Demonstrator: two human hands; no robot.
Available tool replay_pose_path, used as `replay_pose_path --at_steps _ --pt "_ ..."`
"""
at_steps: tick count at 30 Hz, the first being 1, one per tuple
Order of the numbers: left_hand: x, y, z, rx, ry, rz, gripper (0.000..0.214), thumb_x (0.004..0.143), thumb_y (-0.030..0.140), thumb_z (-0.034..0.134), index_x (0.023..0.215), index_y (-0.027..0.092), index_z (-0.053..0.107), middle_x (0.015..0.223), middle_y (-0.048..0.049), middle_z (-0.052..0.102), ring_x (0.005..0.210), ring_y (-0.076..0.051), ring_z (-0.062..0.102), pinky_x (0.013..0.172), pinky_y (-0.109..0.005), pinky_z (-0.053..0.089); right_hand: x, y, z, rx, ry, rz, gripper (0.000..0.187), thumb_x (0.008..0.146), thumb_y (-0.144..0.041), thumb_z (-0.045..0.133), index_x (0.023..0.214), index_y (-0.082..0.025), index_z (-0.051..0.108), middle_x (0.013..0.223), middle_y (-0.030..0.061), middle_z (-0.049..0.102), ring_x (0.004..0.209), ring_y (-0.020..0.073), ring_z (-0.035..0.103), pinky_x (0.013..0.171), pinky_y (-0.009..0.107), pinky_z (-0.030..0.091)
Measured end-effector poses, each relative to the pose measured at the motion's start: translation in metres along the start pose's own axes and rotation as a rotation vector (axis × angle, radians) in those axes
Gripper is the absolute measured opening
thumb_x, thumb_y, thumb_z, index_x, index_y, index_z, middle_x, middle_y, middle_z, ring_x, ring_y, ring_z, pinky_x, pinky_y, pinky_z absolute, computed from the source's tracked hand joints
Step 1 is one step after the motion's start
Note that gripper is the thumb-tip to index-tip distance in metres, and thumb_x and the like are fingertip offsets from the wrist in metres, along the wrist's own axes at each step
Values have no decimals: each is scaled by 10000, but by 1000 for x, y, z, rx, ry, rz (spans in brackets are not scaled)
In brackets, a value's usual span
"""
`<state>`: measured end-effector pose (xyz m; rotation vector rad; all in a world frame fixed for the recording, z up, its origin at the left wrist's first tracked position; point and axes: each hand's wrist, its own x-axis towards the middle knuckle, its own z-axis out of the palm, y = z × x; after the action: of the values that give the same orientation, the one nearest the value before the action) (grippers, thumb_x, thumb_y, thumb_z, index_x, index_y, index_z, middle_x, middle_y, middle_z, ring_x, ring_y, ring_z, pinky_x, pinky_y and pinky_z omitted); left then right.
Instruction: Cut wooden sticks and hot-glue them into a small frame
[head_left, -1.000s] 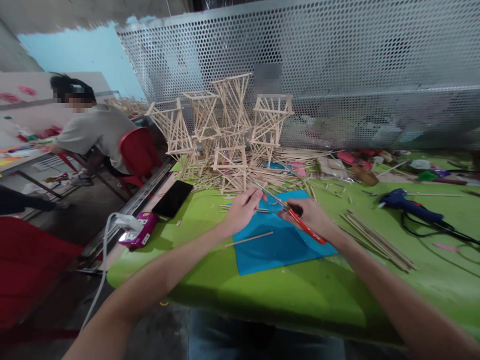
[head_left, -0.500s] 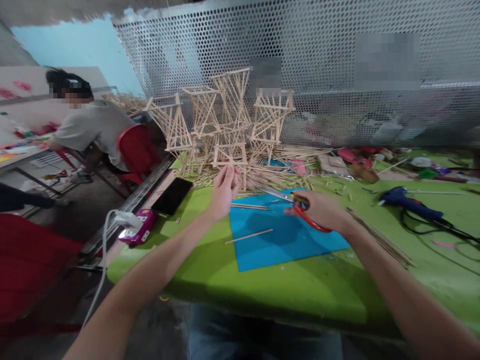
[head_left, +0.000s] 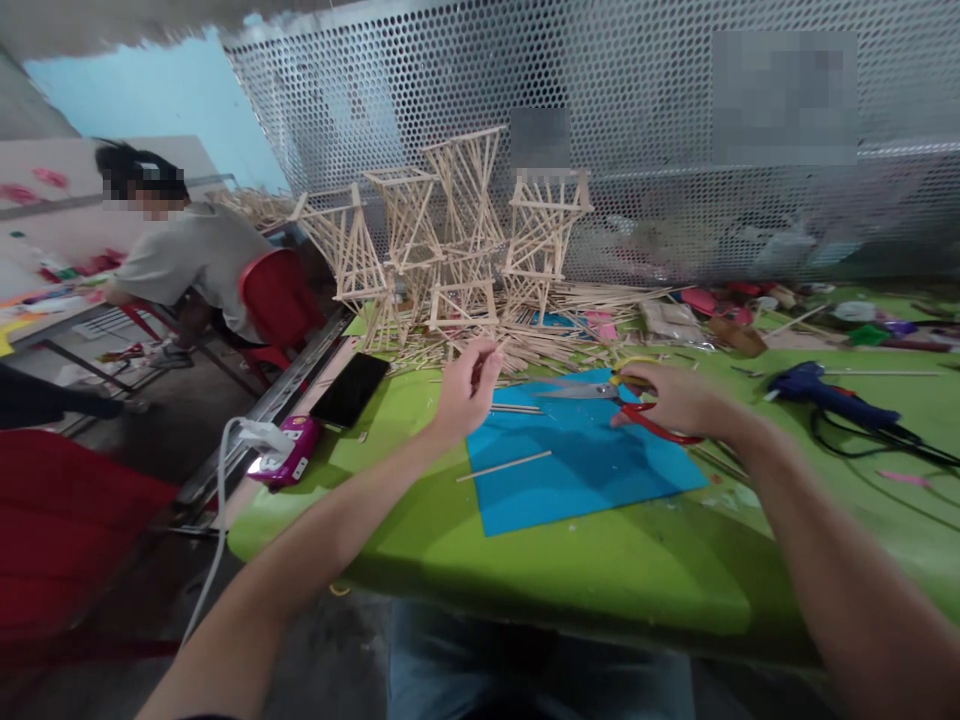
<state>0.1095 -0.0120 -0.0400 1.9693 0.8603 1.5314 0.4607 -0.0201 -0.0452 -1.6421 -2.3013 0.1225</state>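
Note:
My left hand [head_left: 466, 388] hovers over the near edge of a pile of thin wooden sticks [head_left: 551, 335]. Its fingers are pinched together, and what they hold is too small to make out. My right hand [head_left: 675, 397] grips scissors [head_left: 592, 390] with red and yellow handles. The blades point left, low over a blue sheet [head_left: 592, 470] on the green table [head_left: 570, 570]. A single stick [head_left: 504, 465] lies on the sheet and two more [head_left: 516, 408] lie at its far edge. Several stick-frame towers [head_left: 457, 235] stand behind the pile.
A black phone [head_left: 349, 390] and a pink power strip [head_left: 289, 455] with a white cable lie at the table's left edge. A blue glue gun [head_left: 825, 392] lies at the right. A perforated metal panel [head_left: 675, 130] backs the table. A seated person [head_left: 187, 255] works at the left on a red chair [head_left: 277, 300].
My left hand left the scissors and rose toward the stick pile. My right hand swung the scissors from pointing up-left to lying level over the blue sheet.

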Motion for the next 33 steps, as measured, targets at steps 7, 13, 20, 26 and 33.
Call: replay_pose_path --at_steps 7,13,20,26,33 --pt "-3 2 1 108 -86 18 360 1051 493 474 1023 175 642 679 21 541 563 -101 437 562 -242 318 -1 5 -5 17 157 -15 899 647 -750 789 1293 -179 533 1273 225 614 1119 452 612 934 553 514" --pt "-9 1 8 200 -188 73 368 1058 469 450 1079 174 669 728 -5 645 584 -110 520 593 -238 382 -4 -17 15 238 160 -234 1023 732 -753 728 1517 -249 310 1422 172 489 1369 455 468 1130 597 422" --pt "-17 6 9 247 -292 285 302 1064 345 456 1158 187 695 961 -65 785 772 -157 712 725 -269 512 -10 -49 22 162 242 -335 1178 704 -712 796 1588 -171 234 1553 240 304 1495 486 302 1242 608 252" --pt "-25 21 11 200 -346 337 284 1061 336 460 1155 220 702 1014 -62 796 853 -167 745 775 -285 546 -6 -62 19 115 253 -371 1089 661 -609 852 1519 -178 339 1355 206 446 1340 461 440 1145 605 368" --pt "-24 29 11 299 -396 334 336 1062 358 446 1000 189 729 820 -52 767 725 -154 706 687 -260 505 -5 -75 27 103 227 -385 1003 683 -552 836 1491 -183 371 1299 188 500 1270 465 484 1099 616 367"
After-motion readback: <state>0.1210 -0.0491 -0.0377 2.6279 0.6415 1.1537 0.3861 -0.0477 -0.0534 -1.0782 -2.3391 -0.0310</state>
